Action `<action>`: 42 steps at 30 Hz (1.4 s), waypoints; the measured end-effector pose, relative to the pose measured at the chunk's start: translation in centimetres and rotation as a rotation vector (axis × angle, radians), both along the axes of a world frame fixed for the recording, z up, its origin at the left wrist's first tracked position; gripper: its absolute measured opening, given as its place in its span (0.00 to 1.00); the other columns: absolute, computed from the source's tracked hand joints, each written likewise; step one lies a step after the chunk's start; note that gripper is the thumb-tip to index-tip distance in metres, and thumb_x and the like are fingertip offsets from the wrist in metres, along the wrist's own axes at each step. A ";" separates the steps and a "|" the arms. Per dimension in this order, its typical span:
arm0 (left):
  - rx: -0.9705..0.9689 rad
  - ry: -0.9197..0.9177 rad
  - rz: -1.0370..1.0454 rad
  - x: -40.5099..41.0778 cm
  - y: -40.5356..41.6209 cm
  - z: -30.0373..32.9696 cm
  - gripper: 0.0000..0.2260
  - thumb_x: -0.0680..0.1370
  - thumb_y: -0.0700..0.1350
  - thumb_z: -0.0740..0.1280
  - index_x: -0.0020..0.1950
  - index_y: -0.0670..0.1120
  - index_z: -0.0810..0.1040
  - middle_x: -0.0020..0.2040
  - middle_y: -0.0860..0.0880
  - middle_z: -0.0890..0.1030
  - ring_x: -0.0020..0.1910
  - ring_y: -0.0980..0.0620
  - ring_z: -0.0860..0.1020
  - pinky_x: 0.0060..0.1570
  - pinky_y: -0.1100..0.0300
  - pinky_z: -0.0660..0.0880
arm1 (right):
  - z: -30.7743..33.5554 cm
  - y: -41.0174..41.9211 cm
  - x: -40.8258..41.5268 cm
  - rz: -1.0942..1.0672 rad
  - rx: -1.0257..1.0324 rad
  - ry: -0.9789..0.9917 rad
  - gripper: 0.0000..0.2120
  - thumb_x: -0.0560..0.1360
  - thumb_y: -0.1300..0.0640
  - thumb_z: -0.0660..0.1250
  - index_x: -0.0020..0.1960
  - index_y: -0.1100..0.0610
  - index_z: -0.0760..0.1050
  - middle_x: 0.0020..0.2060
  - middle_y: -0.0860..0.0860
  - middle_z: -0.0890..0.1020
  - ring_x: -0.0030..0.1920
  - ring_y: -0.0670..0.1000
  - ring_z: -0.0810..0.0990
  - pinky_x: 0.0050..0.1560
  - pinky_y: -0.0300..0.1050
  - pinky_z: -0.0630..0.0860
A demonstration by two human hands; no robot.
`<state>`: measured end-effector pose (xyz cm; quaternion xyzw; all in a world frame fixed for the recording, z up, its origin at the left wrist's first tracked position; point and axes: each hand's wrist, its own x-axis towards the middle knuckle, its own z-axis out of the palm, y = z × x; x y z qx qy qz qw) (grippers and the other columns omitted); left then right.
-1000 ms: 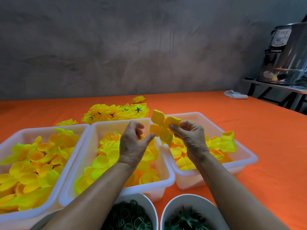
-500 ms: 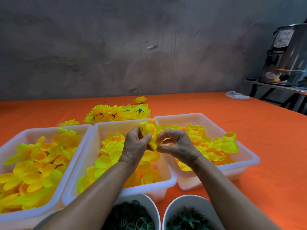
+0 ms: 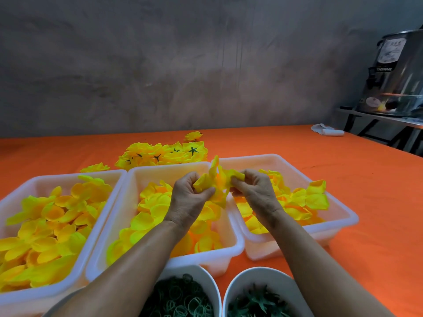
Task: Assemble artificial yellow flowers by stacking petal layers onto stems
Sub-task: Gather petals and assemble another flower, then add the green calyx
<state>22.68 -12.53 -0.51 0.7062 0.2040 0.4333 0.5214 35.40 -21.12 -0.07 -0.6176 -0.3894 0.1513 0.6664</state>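
Note:
Both hands hold one crumpled yellow petal layer above the gap between the middle tub and the right tub. My left hand pinches its left side with curled fingers. My right hand pinches its right side. Any stem inside the bundle is hidden. All three white tubs, including the left tub, hold loose yellow petal layers. A pile of finished yellow flowers with green star backs lies behind the tubs.
Two white bowls stand at the near edge: one with dark green rings, one with green star-shaped calyxes. A white rag lies at the far right of the orange table. A steel urn stands on a side stand.
The petal layer, held up flat by my right hand a second ago, is now gathered between both hands. My hands have come down and closer together.

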 end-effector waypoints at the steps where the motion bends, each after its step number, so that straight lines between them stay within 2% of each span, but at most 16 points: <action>1: -0.014 -0.014 0.037 0.0 0.1 0.0 0.08 0.72 0.33 0.71 0.44 0.31 0.74 0.37 0.39 0.76 0.37 0.47 0.72 0.38 0.44 0.75 | 0.1 -0.1 0.2 -0.054 0.033 0.075 0.07 0.75 0.70 0.64 0.39 0.62 0.76 0.30 0.53 0.77 0.28 0.44 0.76 0.31 0.36 0.75; 3: -0.070 -0.056 0.092 -0.1 0.2 0.2 0.05 0.72 0.33 0.71 0.44 0.37 0.77 0.39 0.39 0.79 0.38 0.45 0.77 0.42 0.43 0.78 | 0.1 -0.3 0.9 -0.157 0.081 0.219 0.09 0.75 0.69 0.65 0.38 0.60 0.74 0.31 0.54 0.75 0.29 0.46 0.74 0.29 0.37 0.74; 6: -0.124 -0.093 0.092 -0.3 0.1 0.5 0.07 0.73 0.34 0.71 0.43 0.45 0.78 0.41 0.40 0.82 0.41 0.44 0.80 0.43 0.47 0.81 | 0.1 -0.5 1.3 -0.235 0.100 0.302 0.07 0.73 0.68 0.68 0.37 0.60 0.75 0.30 0.54 0.75 0.26 0.45 0.74 0.26 0.37 0.75; 11: -0.174 -0.130 0.024 -0.3 -0.2 0.6 0.05 0.75 0.35 0.68 0.45 0.45 0.78 0.39 0.45 0.82 0.36 0.54 0.82 0.35 0.60 0.81 | 0.2 -0.6 1.2 -0.286 0.124 0.317 0.08 0.71 0.65 0.71 0.35 0.58 0.77 0.23 0.50 0.77 0.21 0.44 0.74 0.22 0.35 0.71; 13: -0.207 -0.146 0.001 -0.3 -0.2 0.7 0.05 0.76 0.35 0.67 0.44 0.44 0.78 0.38 0.46 0.83 0.35 0.55 0.83 0.33 0.62 0.80 | 0.1 -0.6 1.4 -0.341 0.114 0.309 0.09 0.72 0.64 0.71 0.34 0.59 0.76 0.22 0.49 0.75 0.19 0.43 0.72 0.21 0.33 0.69; 15: -0.229 -0.152 -0.016 -0.2 -0.3 0.7 0.05 0.76 0.35 0.67 0.44 0.44 0.79 0.38 0.47 0.83 0.34 0.55 0.83 0.32 0.62 0.79 | 0.0 -0.5 1.6 -0.414 0.052 0.267 0.08 0.73 0.63 0.69 0.36 0.62 0.77 0.24 0.52 0.75 0.20 0.44 0.73 0.23 0.35 0.68; 18: -0.236 -0.138 -0.034 -0.2 -0.3 0.7 0.04 0.76 0.36 0.67 0.44 0.44 0.79 0.39 0.45 0.83 0.35 0.54 0.83 0.33 0.62 0.80 | -0.4 -0.1 1.9 -0.536 -0.078 0.171 0.09 0.75 0.64 0.64 0.37 0.64 0.76 0.26 0.54 0.76 0.26 0.52 0.76 0.31 0.47 0.73; 20: -0.245 -0.135 -0.046 -0.3 -0.3 0.7 0.04 0.76 0.36 0.67 0.44 0.43 0.80 0.38 0.46 0.83 0.35 0.54 0.83 0.33 0.62 0.79 | -0.4 -0.1 2.1 -0.588 -0.171 0.104 0.07 0.72 0.66 0.62 0.39 0.67 0.76 0.30 0.60 0.78 0.33 0.59 0.76 0.39 0.54 0.74; 23: -0.269 -0.133 -0.067 -0.3 -0.3 0.8 0.06 0.76 0.34 0.66 0.43 0.43 0.80 0.35 0.48 0.83 0.34 0.54 0.83 0.32 0.63 0.78 | -0.3 -0.4 2.2 -0.609 -0.410 -0.021 0.08 0.69 0.68 0.60 0.45 0.65 0.77 0.42 0.63 0.80 0.45 0.63 0.77 0.41 0.48 0.68; 25: -0.291 -0.134 -0.082 -0.3 -0.3 0.8 0.07 0.76 0.33 0.66 0.42 0.42 0.81 0.33 0.49 0.83 0.33 0.54 0.82 0.32 0.63 0.78 | -0.3 -0.5 1.9 -0.564 -0.533 -0.056 0.09 0.70 0.67 0.60 0.48 0.63 0.76 0.44 0.62 0.78 0.48 0.62 0.75 0.43 0.45 0.66; 28: -0.315 -0.130 -0.115 -0.4 -0.3 0.8 0.06 0.76 0.33 0.66 0.44 0.41 0.81 0.35 0.48 0.83 0.34 0.54 0.83 0.33 0.63 0.78 | -0.1 -0.4 1.5 -0.557 -0.602 -0.092 0.09 0.69 0.64 0.61 0.48 0.59 0.74 0.47 0.61 0.77 0.50 0.61 0.75 0.51 0.49 0.71; 32: -0.317 -0.125 -0.137 -0.4 -0.3 0.7 0.03 0.75 0.33 0.67 0.46 0.39 0.79 0.37 0.46 0.83 0.34 0.53 0.83 0.34 0.63 0.79 | 0.2 -0.5 1.0 -0.614 -0.693 -0.147 0.20 0.71 0.62 0.61 0.63 0.61 0.71 0.63 0.61 0.73 0.66 0.63 0.66 0.62 0.52 0.66; 34: -0.316 -0.114 -0.139 -0.4 -0.2 0.6 0.03 0.75 0.33 0.67 0.47 0.39 0.79 0.39 0.44 0.83 0.34 0.53 0.83 0.35 0.62 0.80 | 0.3 -0.6 0.7 -0.654 -0.652 -0.152 0.22 0.71 0.62 0.61 0.65 0.61 0.70 0.64 0.60 0.72 0.66 0.63 0.64 0.63 0.52 0.65; 37: -0.334 -0.108 -0.186 -0.3 -0.3 0.7 0.04 0.75 0.34 0.67 0.48 0.40 0.79 0.40 0.44 0.83 0.35 0.53 0.83 0.36 0.60 0.81 | 0.6 -0.4 0.6 -0.638 -0.337 -0.309 0.18 0.73 0.63 0.64 0.62 0.63 0.75 0.59 0.60 0.77 0.63 0.60 0.70 0.63 0.49 0.63; 39: -0.347 -0.117 -0.239 -0.4 -0.3 0.7 0.04 0.75 0.35 0.67 0.49 0.40 0.79 0.40 0.45 0.83 0.36 0.52 0.83 0.37 0.59 0.81 | 0.7 -0.4 0.1 -0.398 -0.100 -0.230 0.17 0.73 0.63 0.68 0.62 0.63 0.76 0.53 0.57 0.81 0.57 0.54 0.77 0.59 0.44 0.69; 42: -0.326 -0.096 -0.296 -0.4 -0.3 0.6 0.04 0.76 0.36 0.66 0.49 0.41 0.79 0.40 0.46 0.84 0.38 0.52 0.83 0.37 0.60 0.80 | 0.6 -0.7 -0.5 0.031 0.034 0.048 0.17 0.71 0.65 0.71 0.59 0.65 0.77 0.47 0.56 0.83 0.47 0.49 0.80 0.47 0.39 0.76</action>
